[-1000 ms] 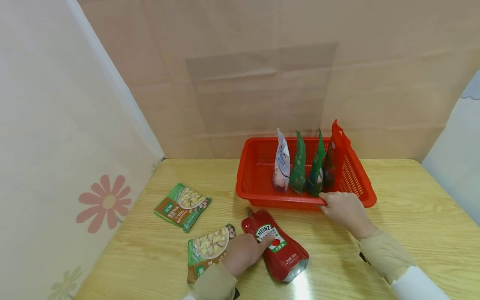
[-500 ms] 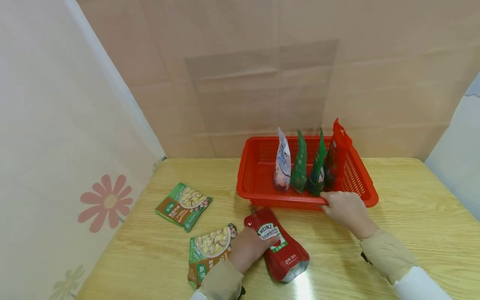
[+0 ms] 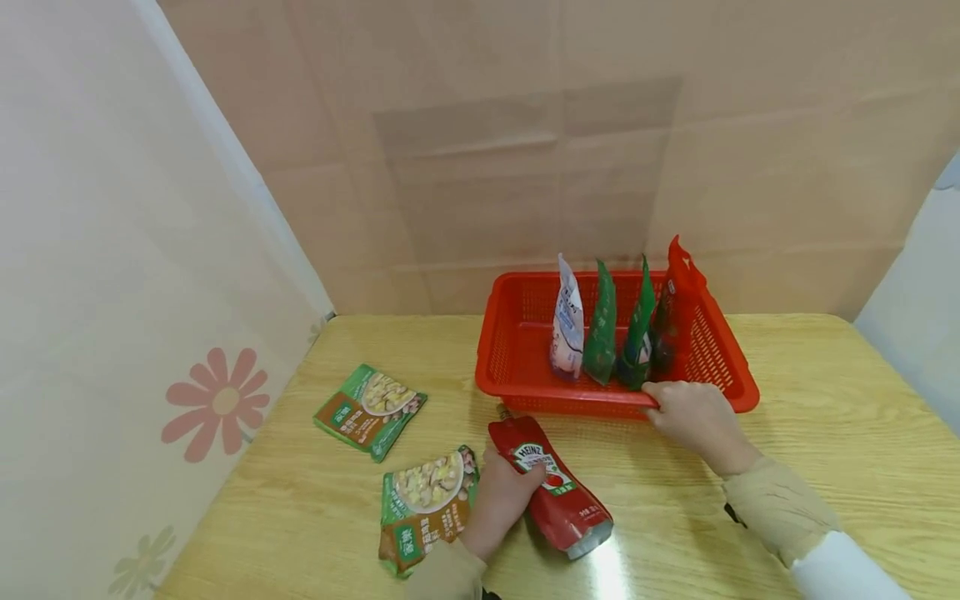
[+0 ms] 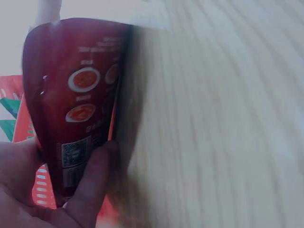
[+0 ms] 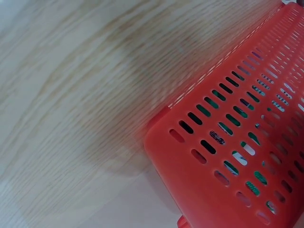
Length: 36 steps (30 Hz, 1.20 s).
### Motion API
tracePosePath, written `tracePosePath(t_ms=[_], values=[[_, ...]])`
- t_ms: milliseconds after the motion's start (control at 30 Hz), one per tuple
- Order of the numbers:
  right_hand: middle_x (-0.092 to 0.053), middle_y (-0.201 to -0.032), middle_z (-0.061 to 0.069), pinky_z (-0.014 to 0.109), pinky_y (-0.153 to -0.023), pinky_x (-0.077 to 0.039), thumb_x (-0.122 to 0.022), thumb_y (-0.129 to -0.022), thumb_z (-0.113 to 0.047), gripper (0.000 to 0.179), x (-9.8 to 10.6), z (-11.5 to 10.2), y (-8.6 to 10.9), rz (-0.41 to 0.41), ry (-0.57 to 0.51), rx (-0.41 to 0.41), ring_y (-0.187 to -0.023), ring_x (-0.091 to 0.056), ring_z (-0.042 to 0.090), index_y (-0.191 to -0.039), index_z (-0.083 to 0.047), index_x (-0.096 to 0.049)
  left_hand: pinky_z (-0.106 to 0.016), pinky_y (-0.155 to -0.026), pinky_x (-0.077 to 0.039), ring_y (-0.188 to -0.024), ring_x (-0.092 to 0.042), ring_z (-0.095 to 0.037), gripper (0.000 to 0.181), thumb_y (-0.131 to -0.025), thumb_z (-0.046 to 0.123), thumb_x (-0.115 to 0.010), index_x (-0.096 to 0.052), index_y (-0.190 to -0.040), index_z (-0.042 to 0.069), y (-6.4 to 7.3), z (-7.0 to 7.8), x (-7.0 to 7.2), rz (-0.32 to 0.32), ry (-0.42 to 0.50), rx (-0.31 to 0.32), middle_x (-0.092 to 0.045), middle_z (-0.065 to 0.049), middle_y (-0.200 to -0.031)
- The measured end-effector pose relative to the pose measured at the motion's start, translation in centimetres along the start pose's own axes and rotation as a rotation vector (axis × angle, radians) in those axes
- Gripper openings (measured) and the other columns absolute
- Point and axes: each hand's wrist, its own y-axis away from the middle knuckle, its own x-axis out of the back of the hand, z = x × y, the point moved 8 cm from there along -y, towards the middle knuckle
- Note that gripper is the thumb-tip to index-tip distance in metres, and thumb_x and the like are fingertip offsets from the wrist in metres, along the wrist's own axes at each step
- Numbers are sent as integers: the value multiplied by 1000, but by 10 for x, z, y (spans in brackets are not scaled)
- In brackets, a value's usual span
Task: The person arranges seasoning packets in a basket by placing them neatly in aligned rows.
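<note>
Head view shows us the left hand (image 3: 504, 493) clamped on a red ketchup pouch (image 3: 567, 512), thumb across the printed front. From the left wrist we see fingers against its back, where small dish pictures and a code panel show. We find the pouch on the near side of the scene, its left edge tipped up, capped end pointing far and left, silvery base near and right. Farther right, the right hand (image 3: 693, 421) grips the near rim of a red basket (image 3: 540, 398), fingers hooked over the edge. Inside that basket we count four bags standing upright: from left to right, a white bag (image 3: 567, 329), a green bag (image 3: 602, 329), a second green bag (image 3: 637, 337) and a red bag (image 3: 681, 304). Left of the pouch, we see a near packet (image 3: 429, 485) lying flat beside the left hand; a far packet (image 3: 371, 412) lies farther left. All this rests on a wooden table (image 3: 285, 508), with a flower print (image 3: 223, 402) on the left wall.
</note>
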Motion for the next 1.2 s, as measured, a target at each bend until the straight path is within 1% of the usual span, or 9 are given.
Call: tracePosePath(t_ms=[100, 167, 267, 333, 467, 633, 833, 1067, 1200], values=[[-39, -48, -6, 24, -40, -25, -70, -78, -13, 6, -2, 0, 0, -4, 7, 2, -45, -32, 10, -84, -11, -70, -33, -68, -57, -74, -64, -17, 56, -77, 16, -72, -42, -115, -11, -3, -2, -2, -39, 125, -11, -61, -18, -92], [-39, -48, -6, 24, -41, -25, -70, -78, -13, 6, -2, 0, 0, -7, 12, 0, -45, -32, 10, -83, -11, -70, -35, -71, -58, -79, -67, -20, 52, -81, 14, -69, -43, -118, -12, -5, -5, -6, -102, 222, -13, -63, -21, -97], [-37, -49, -6, 24, -42, -24, -70, -78, -13, 5, -1, -1, 0, -6, 14, -3, -46, -31, 10, -82, -11, -69, -36, -75, -58, -86, -70, -25, 47, -86, 12, -64, -46, -123, -10, -6, -10, -12, -214, 349, 18, -66, -20, -104], [-37, -49, -6, 24, -42, -23, -70, -78, -13, 5, -1, -1, 0, -3, 12, -4, -46, -30, 10, -82, -10, -69, -36, -76, -58, -90, -71, -27, 46, -90, 15, -62, -47, -126, -9, -4, -14, -15, -268, 385, 52, -68, -18, -106], [-37, -49, -6, 23, -42, -23, -70, -78, -13, 4, 0, -2, 0, 4, 7, 0, -46, -30, 10, -81, -10, -69, -35, -74, -58, -89, -72, -29, 48, -91, 19, -61, -47, -125, -11, -1, -15, -15, -302, 375, 75, -70, -18, -103], [-38, -49, -6, 24, -42, -24, -70, -77, -12, 3, 0, -2, 1, 13, 4, 3, -45, -30, 10, -77, -12, -67, -36, -74, -58, -87, -72, -27, 44, -90, 15, -62, -50, -121, -12, 2, -12, -13, -275, 364, 58, -70, -19, -100], [-35, -49, -6, 24, -43, -21, -69, -78, -12, 11, 1, -1, 1, 12, -2, -10, -46, -30, 11, -71, -15, -61, -34, -71, -58, -80, -70, -21, 40, -86, 16, -65, -54, -116, -9, 6, -11, -7, -235, 271, 60, -70, -14, -95], [-34, -49, -6, 24, -43, -21, -68, -78, -11, 12, 1, -2, 1, 18, 5, 2, -46, -30, 10, -70, -15, -59, -30, -60, -57, -68, -69, -16, 35, -83, 20, -70, -61, -106, -5, 17, -3, -1, -234, 102, -3, -70, -9, -82], [-36, -49, -6, 24, -42, -21, -68, -77, -11, 8, 0, -1, 1, 19, 5, 2, -45, -30, 10, -72, -14, -62, -29, -58, -56, -66, -67, -14, 32, -82, 20, -71, -62, -103, -3, 26, 6, 1, -244, 86, -46, -70, -8, -81]])
